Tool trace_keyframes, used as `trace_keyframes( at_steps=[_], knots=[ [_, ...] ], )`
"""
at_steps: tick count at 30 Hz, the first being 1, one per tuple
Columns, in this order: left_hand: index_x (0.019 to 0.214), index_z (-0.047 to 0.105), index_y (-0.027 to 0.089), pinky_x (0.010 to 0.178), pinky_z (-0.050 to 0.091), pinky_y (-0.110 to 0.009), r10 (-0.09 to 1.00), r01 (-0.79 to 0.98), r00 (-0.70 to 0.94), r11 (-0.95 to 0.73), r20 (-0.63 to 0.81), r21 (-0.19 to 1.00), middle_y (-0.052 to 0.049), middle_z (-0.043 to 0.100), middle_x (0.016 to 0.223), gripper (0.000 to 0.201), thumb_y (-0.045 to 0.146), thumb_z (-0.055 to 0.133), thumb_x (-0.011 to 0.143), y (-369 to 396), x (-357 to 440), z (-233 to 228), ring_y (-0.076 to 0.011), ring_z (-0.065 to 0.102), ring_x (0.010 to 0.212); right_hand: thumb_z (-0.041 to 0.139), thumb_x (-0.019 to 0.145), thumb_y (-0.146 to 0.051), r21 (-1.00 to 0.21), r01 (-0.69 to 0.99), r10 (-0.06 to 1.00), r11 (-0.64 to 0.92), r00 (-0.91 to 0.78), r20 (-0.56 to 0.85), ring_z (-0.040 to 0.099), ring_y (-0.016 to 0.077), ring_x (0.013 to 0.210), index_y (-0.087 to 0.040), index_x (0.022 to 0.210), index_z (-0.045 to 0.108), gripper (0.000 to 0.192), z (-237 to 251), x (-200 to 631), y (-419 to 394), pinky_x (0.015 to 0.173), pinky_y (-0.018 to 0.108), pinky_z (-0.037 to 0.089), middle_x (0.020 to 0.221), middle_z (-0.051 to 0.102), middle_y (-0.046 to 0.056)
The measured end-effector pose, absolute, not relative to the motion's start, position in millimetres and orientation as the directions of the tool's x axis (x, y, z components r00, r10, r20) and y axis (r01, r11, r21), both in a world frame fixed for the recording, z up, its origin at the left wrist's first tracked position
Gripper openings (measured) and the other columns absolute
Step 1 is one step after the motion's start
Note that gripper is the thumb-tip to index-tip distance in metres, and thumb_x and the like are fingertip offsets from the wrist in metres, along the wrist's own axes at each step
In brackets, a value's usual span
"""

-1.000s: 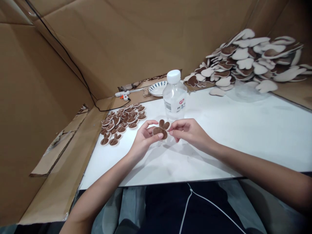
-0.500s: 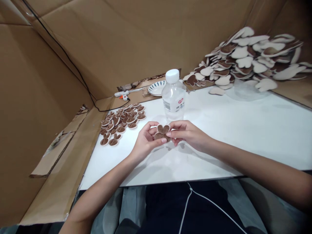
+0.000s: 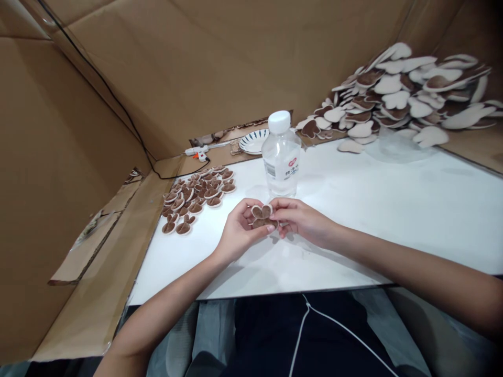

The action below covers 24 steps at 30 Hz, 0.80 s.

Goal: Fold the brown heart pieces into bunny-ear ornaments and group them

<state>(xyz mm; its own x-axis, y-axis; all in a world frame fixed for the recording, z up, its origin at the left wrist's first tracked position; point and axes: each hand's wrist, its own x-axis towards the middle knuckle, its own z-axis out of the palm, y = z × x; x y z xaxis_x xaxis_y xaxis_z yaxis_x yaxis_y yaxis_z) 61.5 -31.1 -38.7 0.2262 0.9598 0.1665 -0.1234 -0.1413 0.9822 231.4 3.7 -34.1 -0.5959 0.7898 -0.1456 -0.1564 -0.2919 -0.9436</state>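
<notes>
Left hand [image 3: 238,230]: curling around the brown-and-cream felt piece [image 3: 262,215], thumb and fingers pinching its lower left edge.
Right hand [image 3: 301,220]: closing on the same felt piece from the right, fingertips pressing its top and side.
Felt piece: hovering just above the white tabletop [image 3: 353,220], between both hands, brown face turning toward the camera, two rounded lobes pointing up.
Water bottle [image 3: 281,154]: standing upright just behind the hands, white cap on.
Small felt pile [image 3: 196,196]: lying on the tabletop's left part, near the left hand.
Large felt heap [image 3: 396,97]: leaning against the cardboard wall [image 3: 236,57] at the far right, well apart from the hands.
Plate [image 3: 253,141]: sitting behind the bottle, striped rim showing.
Glue gun [image 3: 198,153]: resting left of the plate, black cable [image 3: 118,104] running up the cardboard.
</notes>
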Motion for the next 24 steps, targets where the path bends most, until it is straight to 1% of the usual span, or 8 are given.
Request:
trace_keyframes(
  at_steps=[4, 7, 10, 14, 17, 21, 24],
  knots=[
    [0.094, 0.05, 0.018, 0.071, 0.05, -0.024, 0.969, -0.127, 0.194, -0.13, 0.153, 0.983, 0.0, 0.065, 0.082, 0.04, 0.017, 0.078, 0.066, -28.9, 60.3, -38.3, -0.0119, 0.063, 0.075, 0.066, 0.072, -0.024, -0.952, -0.134, 0.805, -0.275, -0.573, -0.152, 0.051, 0.0093, 0.058, -0.018, 0.079, 0.06, 0.012, -31.0, 231.0, 3.9, 0.051, 0.022, 0.049, 0.067, 0.053, -0.002],
    [0.093, 0.049, 0.018, 0.072, 0.05, -0.024, 0.978, -0.138, 0.137, -0.138, 0.156, 0.981, 0.001, 0.065, 0.082, 0.04, 0.016, 0.078, 0.065, -25.3, 57.1, -37.8, -0.0114, 0.063, 0.075, 0.067, 0.07, -0.022, -0.957, -0.1, 0.82, -0.272, -0.545, -0.176, 0.053, 0.0102, 0.059, -0.017, 0.081, 0.059, 0.014, -29.5, 231.3, 5.6, 0.052, 0.025, 0.05, 0.07, 0.055, -0.002],
    [0.095, 0.048, 0.018, 0.073, 0.049, -0.024, 0.982, -0.125, 0.106, -0.141, 0.154, 0.982, 0.001, 0.065, 0.083, 0.046, 0.014, 0.08, 0.062, -21.9, 53.0, -36.7, -0.0119, 0.064, 0.077, 0.068, 0.069, -0.023, -0.966, -0.051, 0.828, -0.255, -0.528, -0.19, 0.054, 0.0098, 0.057, -0.015, 0.08, 0.061, 0.015, -30.8, 231.6, 7.4, 0.052, 0.024, 0.05, 0.07, 0.058, 0.0],
    [0.103, 0.046, 0.02, 0.075, 0.05, -0.028, 0.983, -0.109, 0.138, -0.103, 0.118, 0.989, -0.003, 0.066, 0.091, 0.056, 0.014, 0.08, 0.06, -17.6, 46.7, -35.3, -0.0151, 0.065, 0.081, 0.07, 0.072, -0.029, -0.977, -0.04, 0.842, -0.211, -0.515, -0.161, 0.054, 0.0089, 0.056, -0.014, 0.078, 0.063, 0.018, -33.5, 231.4, 8.3, 0.052, 0.022, 0.048, 0.064, 0.058, 0.0],
    [0.107, 0.045, 0.02, 0.076, 0.051, -0.029, 0.981, -0.117, 0.151, -0.107, 0.125, 0.987, -0.004, 0.065, 0.093, 0.059, 0.013, 0.08, 0.06, -14.7, 43.2, -36.6, -0.0158, 0.064, 0.084, 0.072, 0.07, -0.03, -0.976, -0.039, 0.848, -0.213, -0.504, -0.165, 0.055, 0.0095, 0.057, -0.015, 0.081, 0.062, 0.021, -35.6, 230.3, 8.2, 0.052, 0.023, 0.05, 0.064, 0.058, -0.001],
    [0.106, 0.046, 0.019, 0.076, 0.05, -0.029, 0.969, -0.109, 0.207, -0.114, 0.135, 0.987, -0.004, 0.063, 0.096, 0.057, 0.013, 0.079, 0.06, -11.9, 42.5, -39.4, -0.0152, 0.062, 0.084, 0.074, 0.069, -0.031, -0.982, 0.008, 0.816, -0.191, -0.555, -0.164, 0.057, 0.0101, 0.055, -0.015, 0.082, 0.061, 0.024, -40.9, 229.1, 8.9, 0.054, 0.024, 0.051, 0.063, 0.059, -0.001],
    [0.105, 0.048, 0.019, 0.076, 0.05, -0.028, 0.963, -0.134, 0.246, -0.076, 0.107, 0.988, -0.005, 0.062, 0.1, 0.053, 0.013, 0.077, 0.061, -9.8, 40.6, -37.7, -0.015, 0.061, 0.085, 0.073, 0.07, -0.033, -0.986, 0.024, 0.822, -0.162, -0.549, -0.149, 0.058, 0.01, 0.054, -0.014, 0.079, 0.061, 0.023, -44.0, 229.5, 10.3, 0.055, 0.023, 0.05, 0.06, 0.059, -0.001]
  ],
)
